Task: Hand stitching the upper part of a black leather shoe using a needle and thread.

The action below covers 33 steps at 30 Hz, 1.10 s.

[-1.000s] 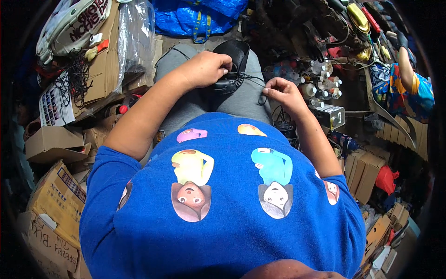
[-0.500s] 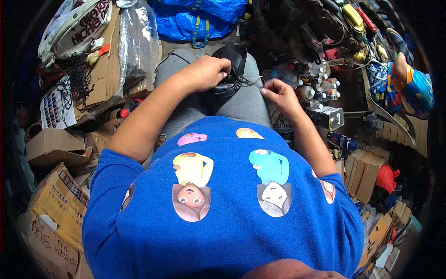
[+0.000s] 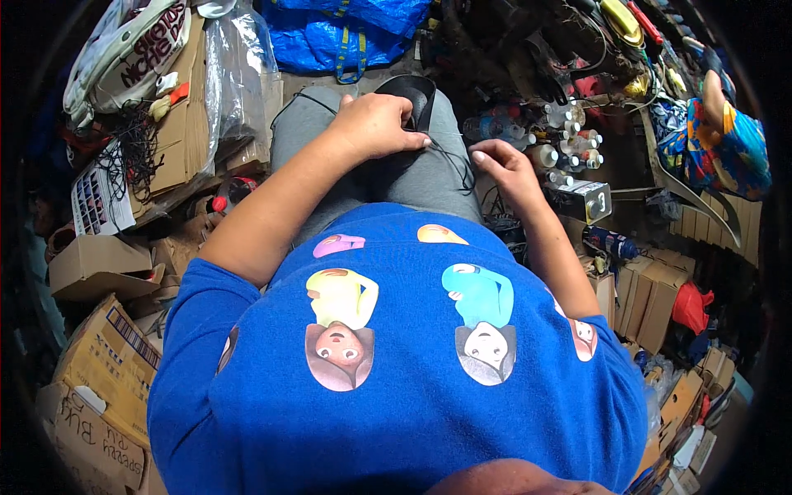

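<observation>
A black shoe (image 3: 422,89) rests across my grey-clad thighs, its rounded opening toward the far side. My left hand (image 3: 375,125) lies over its near part and hides most of it. The thumb and forefinger are pinched at the shoe's right edge, where a black thread (image 3: 450,154) begins. That thread hangs in a loose loop over my right thigh. To the right of the loop is my right hand (image 3: 505,171), its fingertips pressed together. A thin line runs toward those fingertips; what they hold is too small to make out.
Plastic bottles (image 3: 569,140) and a metal can (image 3: 584,200) stand to my right. A blue bag (image 3: 346,37) lies ahead. Cardboard (image 3: 177,124) and a carton (image 3: 103,268) are at my left. Another person's patterned clothing (image 3: 726,157) shows at far right.
My left hand has moved right and slightly down, covering the shoe's near end. The black thread now hangs in a longer loop between my hands. My right hand has shifted slightly right.
</observation>
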Tool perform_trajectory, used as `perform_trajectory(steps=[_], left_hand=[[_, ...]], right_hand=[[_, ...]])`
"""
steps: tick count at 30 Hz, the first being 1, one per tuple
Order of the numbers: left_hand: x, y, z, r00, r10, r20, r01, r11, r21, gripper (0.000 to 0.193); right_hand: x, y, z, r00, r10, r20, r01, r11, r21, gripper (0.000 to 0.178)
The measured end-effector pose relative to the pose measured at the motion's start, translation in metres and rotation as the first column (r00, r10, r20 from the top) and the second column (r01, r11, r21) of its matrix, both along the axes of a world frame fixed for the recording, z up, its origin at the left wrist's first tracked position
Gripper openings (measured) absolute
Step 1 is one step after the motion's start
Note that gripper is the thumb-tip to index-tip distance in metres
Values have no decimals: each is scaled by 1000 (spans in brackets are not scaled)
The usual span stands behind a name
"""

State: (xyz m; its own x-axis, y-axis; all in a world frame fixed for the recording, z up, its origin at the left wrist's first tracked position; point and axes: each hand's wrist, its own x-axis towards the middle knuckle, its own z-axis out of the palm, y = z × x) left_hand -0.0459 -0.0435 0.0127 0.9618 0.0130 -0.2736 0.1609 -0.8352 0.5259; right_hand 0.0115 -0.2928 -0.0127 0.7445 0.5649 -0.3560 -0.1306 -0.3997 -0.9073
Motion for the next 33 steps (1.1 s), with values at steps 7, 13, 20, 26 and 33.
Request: perform_trajectory(steps=[7, 13, 20, 26, 33], left_hand=[[-1, -3, 3, 999, 10, -42, -8, 998, 66, 47], [-2, -3, 4, 999, -6, -35, 8, 998, 64, 47], [1, 12, -4, 995, -99, 10, 99, 994, -49, 34], [-4, 35, -22, 958, -208, 197, 247, 948, -201, 15], [-3, 36, -4, 912, -396, 103, 391, 918, 65, 15]], right_hand=[[-23, 26, 4, 942, 119, 313, -87, 990, -113, 24], [-13, 19, 23, 854, 148, 498, -95, 987, -130, 12], [41, 33, 25, 569, 411, 712, -131, 900, -416, 10], [29, 56, 46, 319, 616, 721, -250, 788, -562, 13], [31, 76, 27, 105, 760, 641, -309, 638, -705, 10]])
